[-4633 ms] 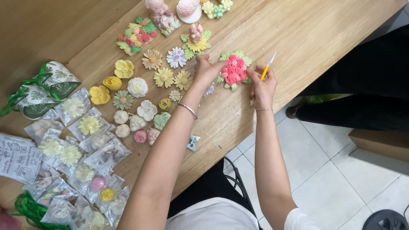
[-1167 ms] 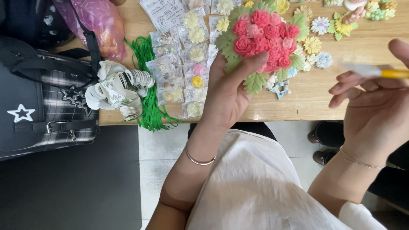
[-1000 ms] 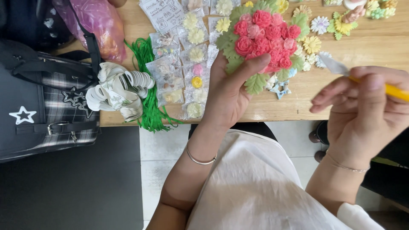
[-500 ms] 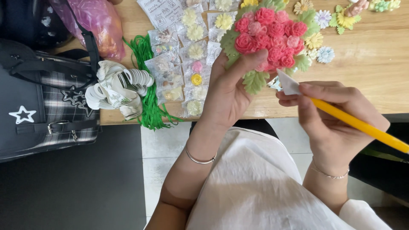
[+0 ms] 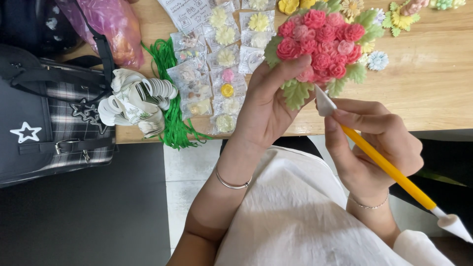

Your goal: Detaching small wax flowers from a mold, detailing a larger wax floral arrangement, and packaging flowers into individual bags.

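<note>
A rose bouquet [image 5: 322,42] is clamped in the left hand [image 5: 268,106]; a yellow-handled modelling tool [image 5: 379,160] is gripped by the right hand [image 5: 374,148], with packaged flowers [image 5: 217,64] at nine o'clock.

Left hand [image 5: 268,106] gripping a clay bouquet [image 5: 322,44] of red and pink roses with green leaves, thumb across its front. Right hand [image 5: 374,148] pinching a yellow-handled sculpting tool [image 5: 389,170], white tip touching the bouquet's lower edge. Behind, on the wooden table [image 5: 433,98]: bagged clay flowers [image 5: 217,74], green cord [image 5: 172,108], dark plaid bag [image 5: 44,113].
</note>
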